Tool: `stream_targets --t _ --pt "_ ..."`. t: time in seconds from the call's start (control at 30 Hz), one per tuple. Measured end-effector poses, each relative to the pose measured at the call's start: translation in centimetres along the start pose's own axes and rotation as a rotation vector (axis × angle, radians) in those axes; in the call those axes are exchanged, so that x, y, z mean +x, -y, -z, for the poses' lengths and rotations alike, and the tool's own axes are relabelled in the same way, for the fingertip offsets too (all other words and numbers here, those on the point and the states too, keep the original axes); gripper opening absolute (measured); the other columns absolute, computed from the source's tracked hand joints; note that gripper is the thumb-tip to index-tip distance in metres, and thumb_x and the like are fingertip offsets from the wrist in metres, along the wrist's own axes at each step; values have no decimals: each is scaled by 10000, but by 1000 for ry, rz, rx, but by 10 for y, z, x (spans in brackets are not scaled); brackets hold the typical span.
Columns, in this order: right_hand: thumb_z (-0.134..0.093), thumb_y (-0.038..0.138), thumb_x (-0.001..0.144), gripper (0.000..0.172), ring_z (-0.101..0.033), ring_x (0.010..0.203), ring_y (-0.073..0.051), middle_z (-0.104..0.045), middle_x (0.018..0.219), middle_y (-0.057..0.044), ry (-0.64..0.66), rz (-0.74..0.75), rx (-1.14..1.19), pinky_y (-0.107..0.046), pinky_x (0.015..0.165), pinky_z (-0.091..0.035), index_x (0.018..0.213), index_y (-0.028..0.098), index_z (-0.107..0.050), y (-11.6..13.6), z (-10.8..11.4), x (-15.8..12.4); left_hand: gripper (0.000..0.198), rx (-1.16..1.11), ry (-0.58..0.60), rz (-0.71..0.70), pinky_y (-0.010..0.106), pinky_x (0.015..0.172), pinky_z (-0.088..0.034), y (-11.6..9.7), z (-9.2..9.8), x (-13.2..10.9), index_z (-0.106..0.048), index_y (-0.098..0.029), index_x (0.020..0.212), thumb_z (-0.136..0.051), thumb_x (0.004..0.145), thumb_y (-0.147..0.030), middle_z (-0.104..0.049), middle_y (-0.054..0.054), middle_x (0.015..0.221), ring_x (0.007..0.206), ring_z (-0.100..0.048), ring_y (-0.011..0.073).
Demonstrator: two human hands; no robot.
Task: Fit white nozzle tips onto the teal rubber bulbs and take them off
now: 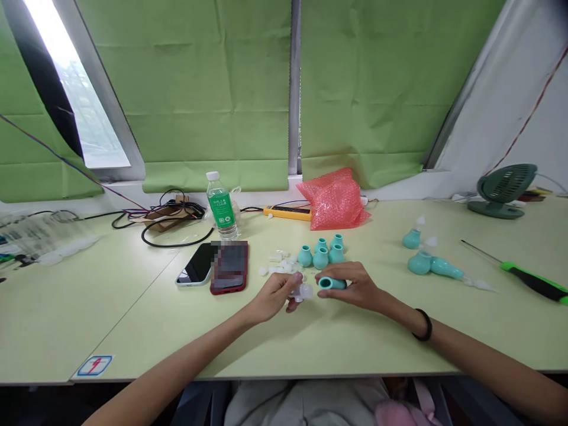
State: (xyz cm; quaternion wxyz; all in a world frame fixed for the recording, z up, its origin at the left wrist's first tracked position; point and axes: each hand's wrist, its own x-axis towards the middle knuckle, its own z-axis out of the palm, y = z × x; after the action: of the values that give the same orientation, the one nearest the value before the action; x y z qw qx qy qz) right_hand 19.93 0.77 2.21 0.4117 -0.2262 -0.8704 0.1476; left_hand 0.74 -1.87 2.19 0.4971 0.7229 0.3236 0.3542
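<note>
Between the fingers of my left hand (277, 294) is a small clear plastic piece (305, 291) with a round end. My right hand (355, 286) is wrapped round a teal rubber bulb (329, 284), its open mouth turned to the left toward the clear piece. A small gap separates the two parts. Just beyond my hands stand several more teal bulbs (320, 258), mouths up. Beside them lies a loose group of small white and clear plastic parts (284, 265). At the right are bulbs fitted with pointed clear tips, one of them lying on its side (447, 268).
Two phones (229, 267) lie left of my hands, with a water bottle (222, 207) behind them. At the back are tangled cables (177, 213), a yellow tool (287, 212) and red bubble wrap (336, 201). A screwdriver (528, 278) and a small fan (506, 188) are on the right.
</note>
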Motion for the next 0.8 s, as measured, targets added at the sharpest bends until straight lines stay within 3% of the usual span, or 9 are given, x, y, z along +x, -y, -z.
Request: stream_targets --t 0.17,0.27,0.37,0.53,0.7,0.8 --pt "-527 351 701 175 -538 701 -172 -579 758 -46 -473 -143 -144 -292 647 -419 737 197 -601 -25 15 6 394 -123 -83 39 183 377 -321 12 4 10 -443 -117 577 -373 763 -457 -480 -4 455 375 -416 60" --pt "-460 422 730 275 -482 612 -140 -514 703 -40 -618 -276 -322 -255 540 -385 747 181 -592 -53 34 8 358 -186 -146 53 189 375 -354 14 7 14 -457 -111 604 -463 714 -452 -520 11 479 392 -452 71" --pt "-404 480 738 377 -436 541 -120 -485 625 -29 -537 -400 -475 -243 514 -351 635 158 -572 -87 50 5 311 -207 -178 60 187 389 -373 13 9 14 -507 -96 650 -543 670 -404 -534 14 523 426 -475 73" --pt "-400 516 710 423 -491 590 -146 -562 720 -67 -343 -615 -577 -252 546 -353 706 145 -602 -126 60 -6 272 -260 -199 37 221 468 -447 12 7 12 -568 -101 763 -652 572 -275 -526 13 673 542 -491 82" --pt "-438 525 670 409 -528 659 -195 -599 736 -64 -206 -755 -573 -276 546 -363 757 170 -620 -134 57 -11 382 -247 -211 30 262 546 -475 18 6 12 -551 -130 884 -678 526 -173 -535 49 837 657 -522 117" --pt "-461 507 662 395 -522 676 -206 -590 816 -69 -324 -712 -617 -304 550 -377 843 182 -595 -125 56 -8 299 -198 -212 13 262 602 -462 20 6 11 -569 -111 804 -675 526 -147 -560 62 831 698 -530 128"
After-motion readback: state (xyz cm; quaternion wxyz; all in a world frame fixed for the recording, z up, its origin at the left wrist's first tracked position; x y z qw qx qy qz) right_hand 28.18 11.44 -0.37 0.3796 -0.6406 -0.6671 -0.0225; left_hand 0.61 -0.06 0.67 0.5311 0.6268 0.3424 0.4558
